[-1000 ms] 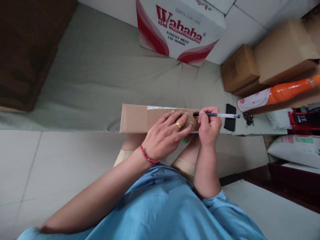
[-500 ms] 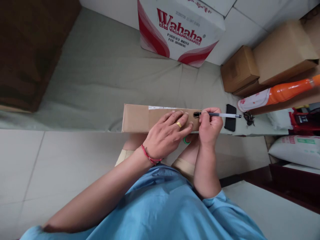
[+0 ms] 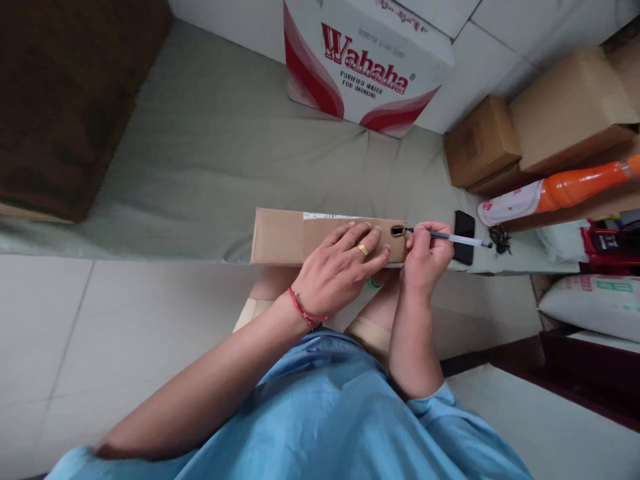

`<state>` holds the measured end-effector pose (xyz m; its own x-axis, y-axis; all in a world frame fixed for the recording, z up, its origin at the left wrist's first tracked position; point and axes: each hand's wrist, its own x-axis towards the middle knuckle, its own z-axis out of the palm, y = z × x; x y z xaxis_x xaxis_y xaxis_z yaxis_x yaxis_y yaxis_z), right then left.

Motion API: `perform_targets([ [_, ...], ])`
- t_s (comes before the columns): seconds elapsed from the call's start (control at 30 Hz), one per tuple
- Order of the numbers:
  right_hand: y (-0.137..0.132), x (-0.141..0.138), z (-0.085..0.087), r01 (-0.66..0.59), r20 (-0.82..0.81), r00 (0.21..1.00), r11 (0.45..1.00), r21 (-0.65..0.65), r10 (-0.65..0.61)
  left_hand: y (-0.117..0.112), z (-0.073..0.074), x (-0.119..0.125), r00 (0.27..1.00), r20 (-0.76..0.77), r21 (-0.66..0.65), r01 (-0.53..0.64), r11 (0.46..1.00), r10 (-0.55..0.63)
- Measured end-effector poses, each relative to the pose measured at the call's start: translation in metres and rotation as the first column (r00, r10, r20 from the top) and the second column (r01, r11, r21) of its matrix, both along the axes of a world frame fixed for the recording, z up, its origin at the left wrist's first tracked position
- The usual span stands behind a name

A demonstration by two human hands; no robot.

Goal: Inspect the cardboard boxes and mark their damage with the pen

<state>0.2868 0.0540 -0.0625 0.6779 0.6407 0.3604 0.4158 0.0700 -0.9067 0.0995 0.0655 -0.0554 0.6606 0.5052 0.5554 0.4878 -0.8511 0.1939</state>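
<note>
A long brown cardboard box [image 3: 280, 237] lies across the front edge of the cloth-covered surface, with a white label [image 3: 327, 216] along its far edge. A small dark hole [image 3: 399, 231] is in its top near the right end. My left hand [image 3: 340, 267], with a gold ring and a red bracelet, rests flat on the box, fingers stretched out left of the hole. My right hand [image 3: 427, 257] pinches a clear pen [image 3: 463, 240] with a dark tip. The tip is at the hole's right rim; whether it touches the cardboard I cannot tell.
A black phone [image 3: 464, 237] and keys [image 3: 500, 240] lie right of my right hand, beside an orange bottle [image 3: 565, 190]. Cardboard boxes [image 3: 483, 143] stand at the back right, a white and red water carton [image 3: 365, 73] at the back. A dark brown block [image 3: 75, 100] is at left.
My right hand and the pen have shifted slightly right, so the tip has come from over the hole to its right rim. My left hand stays on the box. The whole view has shifted a little.
</note>
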Motion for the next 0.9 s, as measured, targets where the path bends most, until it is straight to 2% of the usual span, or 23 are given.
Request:
perform_targets([
  [0.27, 0.001, 0.002, 0.000, 0.014, 0.037, 0.999, 0.999, -0.046, -0.012, 0.000, -0.002, 0.001, 1.000, 0.023, 0.016, -0.004, 1.000, 0.004],
  [0.6, -0.003, 0.003, 0.000, 0.045, 0.093, 0.995, 0.998, -0.042, -0.040, 0.000, -0.004, 0.000, 1.000, 0.024, 0.011, 0.001, 1.000, -0.002],
  [0.9, -0.010, -0.003, 0.008, -0.030, 0.133, 0.990, 0.997, -0.065, 0.038, 0.001, -0.004, 0.000, 1.000, 0.026, 0.011, 0.002, 1.000, -0.002],
])
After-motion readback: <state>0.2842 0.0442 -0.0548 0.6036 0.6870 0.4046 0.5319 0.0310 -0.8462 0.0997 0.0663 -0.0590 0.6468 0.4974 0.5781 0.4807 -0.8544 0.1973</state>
